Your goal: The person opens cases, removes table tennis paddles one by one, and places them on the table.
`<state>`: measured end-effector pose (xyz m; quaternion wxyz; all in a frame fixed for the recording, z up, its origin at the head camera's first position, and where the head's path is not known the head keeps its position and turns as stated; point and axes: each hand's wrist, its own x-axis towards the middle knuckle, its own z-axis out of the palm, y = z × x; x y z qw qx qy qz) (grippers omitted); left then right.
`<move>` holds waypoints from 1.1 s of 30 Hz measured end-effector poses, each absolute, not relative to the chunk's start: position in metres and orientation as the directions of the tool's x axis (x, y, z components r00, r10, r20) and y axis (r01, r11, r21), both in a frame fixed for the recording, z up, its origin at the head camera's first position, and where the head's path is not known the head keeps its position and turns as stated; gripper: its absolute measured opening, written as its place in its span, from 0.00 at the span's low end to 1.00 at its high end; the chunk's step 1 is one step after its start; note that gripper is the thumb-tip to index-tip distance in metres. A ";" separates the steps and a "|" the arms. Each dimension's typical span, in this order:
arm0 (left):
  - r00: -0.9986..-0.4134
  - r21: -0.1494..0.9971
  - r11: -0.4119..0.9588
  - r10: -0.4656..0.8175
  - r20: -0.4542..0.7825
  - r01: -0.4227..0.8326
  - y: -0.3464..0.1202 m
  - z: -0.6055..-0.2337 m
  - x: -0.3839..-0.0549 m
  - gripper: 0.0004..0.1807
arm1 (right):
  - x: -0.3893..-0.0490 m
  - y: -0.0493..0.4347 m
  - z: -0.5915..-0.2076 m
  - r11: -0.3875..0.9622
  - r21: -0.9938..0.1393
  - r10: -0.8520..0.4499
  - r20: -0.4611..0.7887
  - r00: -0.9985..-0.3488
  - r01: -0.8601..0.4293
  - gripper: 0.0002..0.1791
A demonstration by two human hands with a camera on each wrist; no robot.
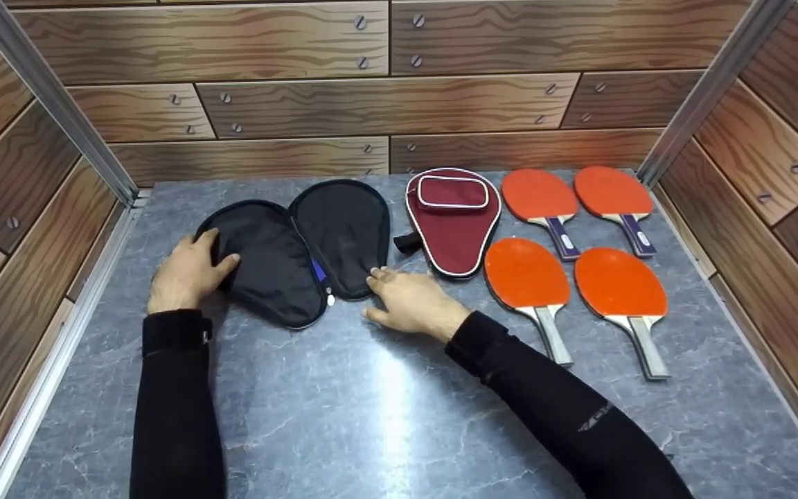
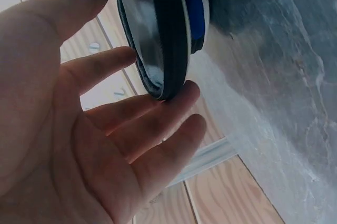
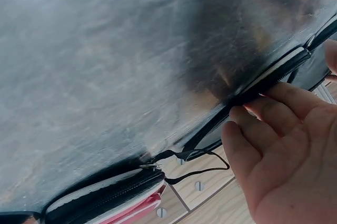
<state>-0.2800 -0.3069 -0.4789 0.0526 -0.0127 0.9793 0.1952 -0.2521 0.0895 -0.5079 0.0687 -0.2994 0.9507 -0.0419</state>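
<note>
A black table tennis bat case lies spread open on the grey marbled tabletop, its two halves side by side, with a bit of blue and a zip pull between them. At the outer edge of the left half is my left hand, its fingers loosely extended and touching the rim. My right hand rests its fingertips on the lower right edge of the other half; the right wrist view shows those fingers against the case's edge.
A maroon bat case with white piping lies right of the black one, a black strap loop beside it. Further right are several orange-red bats, such as the front right one. Wood-patterned walls enclose the back and sides.
</note>
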 end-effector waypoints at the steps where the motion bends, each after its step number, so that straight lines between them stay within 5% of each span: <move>1: -0.995 0.381 0.923 -0.007 -0.096 -0.043 -0.306 -0.478 -0.280 0.46 | -0.252 0.089 -0.508 0.816 -0.117 -0.576 -0.103 -0.811 -0.566 0.43; 20: -0.962 0.588 0.803 -0.076 0.263 0.097 -0.273 -0.461 -0.287 0.36 | -0.247 0.087 -0.507 0.769 -0.165 -0.636 -0.100 -0.765 -0.617 0.43; 33: -0.902 0.570 0.770 0.016 0.431 0.286 -0.236 -0.454 -0.282 0.33 | -0.246 0.088 -0.508 0.748 -0.208 -0.653 -0.070 -0.754 -0.630 0.41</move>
